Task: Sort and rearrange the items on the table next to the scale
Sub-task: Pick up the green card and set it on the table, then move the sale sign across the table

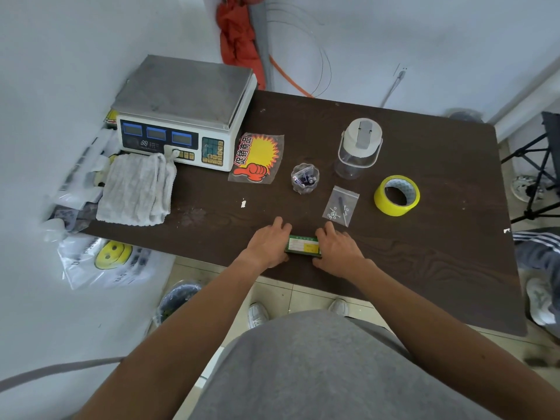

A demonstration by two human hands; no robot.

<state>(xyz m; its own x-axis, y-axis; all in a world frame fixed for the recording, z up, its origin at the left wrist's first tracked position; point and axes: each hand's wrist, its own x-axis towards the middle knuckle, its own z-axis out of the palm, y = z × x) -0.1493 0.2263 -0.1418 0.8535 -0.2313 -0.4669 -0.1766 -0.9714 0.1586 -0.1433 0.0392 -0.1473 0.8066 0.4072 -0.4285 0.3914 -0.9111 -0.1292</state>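
Note:
A small green box with a white and yellow label (304, 245) lies near the front edge of the dark table (424, 253). My left hand (268, 244) grips its left end and my right hand (338, 248) grips its right end. Behind them lie a clear bag of screws (341, 205), a small clear cup with bits inside (305, 178), a yellow tape roll (396, 195), a clear jar with a grey lid (359, 147) and a packet of red and yellow promo stickers (257, 158). The white scale (185, 113) stands at the back left.
A folded white cloth (136, 190) lies in front of the scale at the table's left edge. Plastic bags (103, 259) hang off the left side. A black stand (536, 165) and another person's shoes (539, 301) are at the right.

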